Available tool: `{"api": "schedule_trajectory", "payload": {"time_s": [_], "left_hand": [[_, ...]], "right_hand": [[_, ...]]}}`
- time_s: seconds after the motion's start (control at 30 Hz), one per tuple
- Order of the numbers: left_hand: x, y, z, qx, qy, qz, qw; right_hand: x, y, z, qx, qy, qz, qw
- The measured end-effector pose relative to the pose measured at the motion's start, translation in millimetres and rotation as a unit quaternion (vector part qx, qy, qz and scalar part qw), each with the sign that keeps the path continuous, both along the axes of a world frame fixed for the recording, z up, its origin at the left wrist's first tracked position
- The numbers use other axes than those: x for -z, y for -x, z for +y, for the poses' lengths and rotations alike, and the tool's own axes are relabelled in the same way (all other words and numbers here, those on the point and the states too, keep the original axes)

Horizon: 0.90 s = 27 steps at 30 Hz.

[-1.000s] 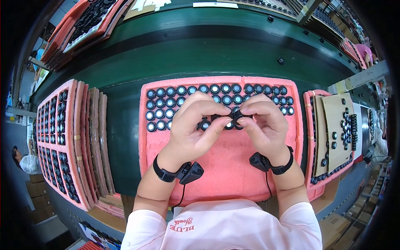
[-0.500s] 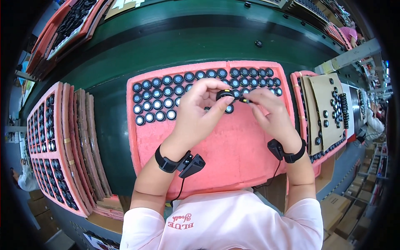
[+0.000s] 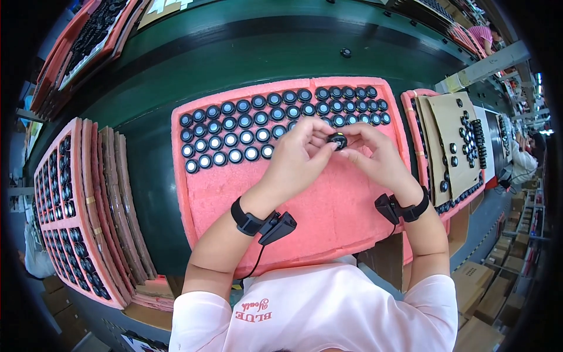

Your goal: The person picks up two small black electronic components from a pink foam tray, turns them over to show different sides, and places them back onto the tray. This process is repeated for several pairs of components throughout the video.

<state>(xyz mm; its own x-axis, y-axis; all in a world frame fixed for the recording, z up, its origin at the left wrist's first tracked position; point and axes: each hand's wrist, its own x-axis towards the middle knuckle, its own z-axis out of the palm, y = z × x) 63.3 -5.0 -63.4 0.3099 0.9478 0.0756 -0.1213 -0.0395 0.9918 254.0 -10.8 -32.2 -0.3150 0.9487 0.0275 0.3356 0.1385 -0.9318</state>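
Pinched between the thumb and fingers of the left hand [image 3: 302, 151] is a black round part [image 3: 336, 141], a spot of yellow on its upper edge. Coming in from the other side, the right hand [image 3: 378, 157] has its fingers and thumb curled up to the part; they seem to touch it, but the fingertips overlap it so closely that I cannot tell whether they grip it or something smaller. Both forearms reach up and inward from the lower edge, wrists bent toward each other.

Half a second ago the hands were a little apart, the right one holding a small dark piece with yellow on it just beside the part; now they meet.

The part sits right at the left thumb tip, between the two hands, held above the pink foam tray [image 3: 264, 206]. Rows of similar black parts [image 3: 243, 106] with pale centres fill the tray's far half, just beyond the hands.
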Motion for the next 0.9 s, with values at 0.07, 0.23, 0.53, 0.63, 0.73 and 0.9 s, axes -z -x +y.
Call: {"api": "schedule_trajectory", "payload": {"time_s": [0.07,0.23,0.53,0.63,0.73,0.9], "left_hand": [[3,-3,-3,0.009,-0.002,0.022,1.000],[-6,2,-1,-0.010,-0.219,0.279,0.935],[13,2,-1,0.051,-0.383,0.429,0.817],[13,4,-1,0.069,-0.365,0.460,0.807],[12,4,-1,0.065,-0.362,0.474,0.800],[11,3,-2,0.062,-0.366,0.467,0.802]], "right_hand": [[1,-3,1,-0.006,-0.009,-0.026,1.000],[1,-20,7,0.001,-0.179,-0.248,0.952],[19,-32,2,-0.022,-0.292,-0.407,0.865],[23,-31,5,-0.021,-0.294,-0.408,0.864],[25,-27,7,-0.019,-0.296,-0.407,0.864],[26,-23,10,-0.018,-0.301,-0.405,0.863]]}}
